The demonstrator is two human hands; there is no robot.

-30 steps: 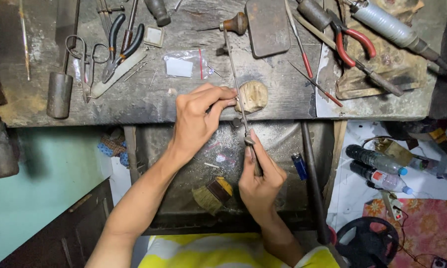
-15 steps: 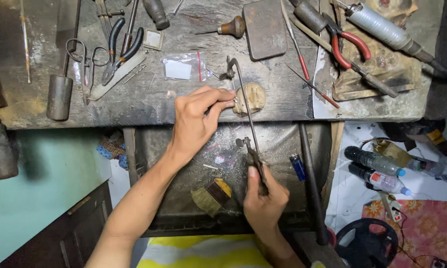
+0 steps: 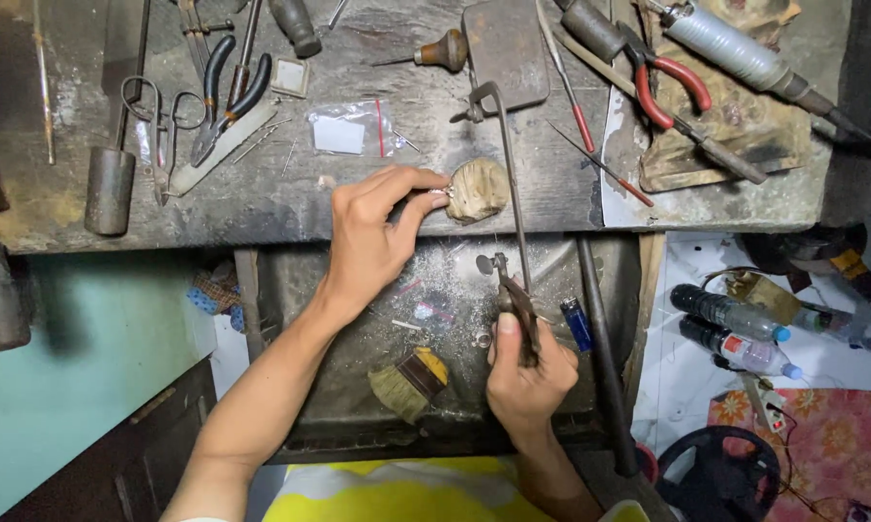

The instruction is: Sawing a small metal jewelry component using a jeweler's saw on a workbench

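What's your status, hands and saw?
Left hand pinching small metal piece against wooden peg. Right hand gripping saw frame handle. Nothing blocking.

A slim metal-framed jeweller's saw [image 3: 509, 184] with a dark wooden handle lies lengthwise from far to near, its frame reaching over the edge of the worn grey bench, its handle at the near end over the tray of metal filings. A small silvery metal piece [image 3: 442, 192], too small to make out, sits against the left side of a rounded, pale, worn wooden bench peg [image 3: 478, 189], which juts from the near edge of the bench, just left of the saw frame.
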